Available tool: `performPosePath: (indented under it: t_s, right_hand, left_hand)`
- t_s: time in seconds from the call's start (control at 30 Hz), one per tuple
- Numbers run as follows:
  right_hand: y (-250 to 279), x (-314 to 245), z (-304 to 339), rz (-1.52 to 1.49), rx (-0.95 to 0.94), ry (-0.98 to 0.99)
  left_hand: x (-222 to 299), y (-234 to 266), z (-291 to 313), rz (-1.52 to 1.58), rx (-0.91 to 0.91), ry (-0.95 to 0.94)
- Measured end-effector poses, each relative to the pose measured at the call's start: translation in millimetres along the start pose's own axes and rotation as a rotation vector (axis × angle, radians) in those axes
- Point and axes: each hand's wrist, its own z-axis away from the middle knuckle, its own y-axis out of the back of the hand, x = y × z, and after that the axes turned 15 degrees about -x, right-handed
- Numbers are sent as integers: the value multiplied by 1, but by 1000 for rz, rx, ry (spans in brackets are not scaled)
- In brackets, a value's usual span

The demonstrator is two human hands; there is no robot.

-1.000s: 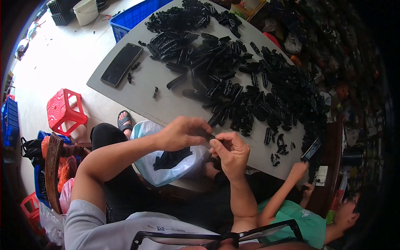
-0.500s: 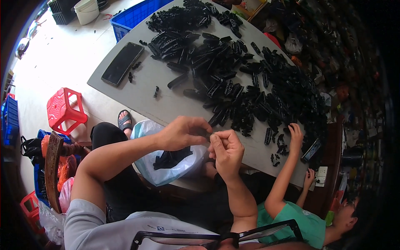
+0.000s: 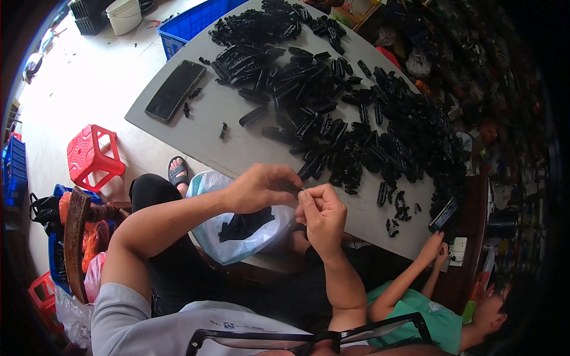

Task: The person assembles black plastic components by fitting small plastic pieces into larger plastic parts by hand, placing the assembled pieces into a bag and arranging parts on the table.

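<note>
- Small black plastic piece: between the person's two hands, above the near table edge, mostly hidden by fingers.
- Right hand: thumb pressed down against the bent index finger, pinched closed at the piece. It has drawn slightly inward over the last second and covers more of the piece, which suggests close fingertip work on the same item.
- Left hand: thumb and fingers curved toward each other, almost unmoved; how firmly they grip, I cannot tell.
- White plastic sack: open below the hands, with black pieces inside.
- Grey-white table: small black clips and a smartphone lie on its left side.
- Co-worker's hands: back together below a second phone; half a second ago one reached for the loose pieces. The person's own handwork seems unaffected.
- Heap of long slotted black parts: spread across the table, apparently undisturbed.
- Blue plastic crate: beyond the table's far left edge.
</note>
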Motion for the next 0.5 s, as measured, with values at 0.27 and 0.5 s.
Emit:
performPosePath:
  t_s: [0.27,0.5]
  right_hand:
    - [18,1,-6,428,-72,-47]
    - [10,-16,-3,158,-186,-136]
  left_hand:
    - [-5,5,0,197,-50,4]
    - [-1,10,4,333,-146,37]
